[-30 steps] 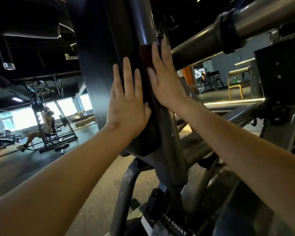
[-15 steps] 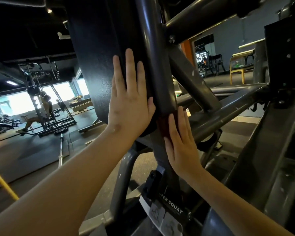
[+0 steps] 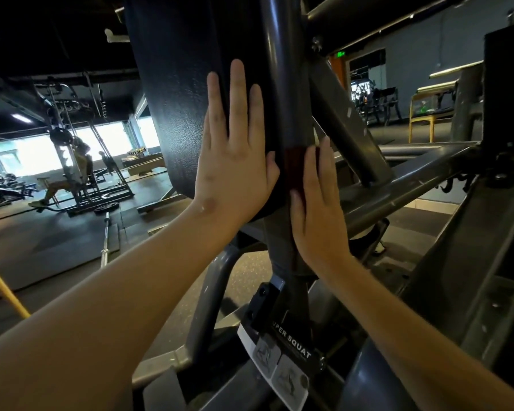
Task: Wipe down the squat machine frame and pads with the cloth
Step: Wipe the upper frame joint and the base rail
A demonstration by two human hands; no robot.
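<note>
Two roles: brace, wipe
Flat left hand (image 3: 235, 176) steadies the pad (image 3: 172, 99); flat right hand (image 3: 321, 215) presses cloth (image 3: 296, 167) onto frame (image 3: 282, 69).

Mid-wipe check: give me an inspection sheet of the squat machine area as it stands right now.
Surface: dark rubber gym floor, speckled under the machine.
Job's things: dark red cloth pressed against the grey steel upright post; black textured pad beside the post; "SUPER SQUAT" label low on the post.
Clutter: steel barbell lying on the floor.
Hands: left hand flat on the pad; right hand flat, fingers straight, pressing the cloth to the post.
Cables: nothing seen.
Surroundings: yellow-framed chair to the right; a person seated at a distant machine; bright windows behind.
</note>
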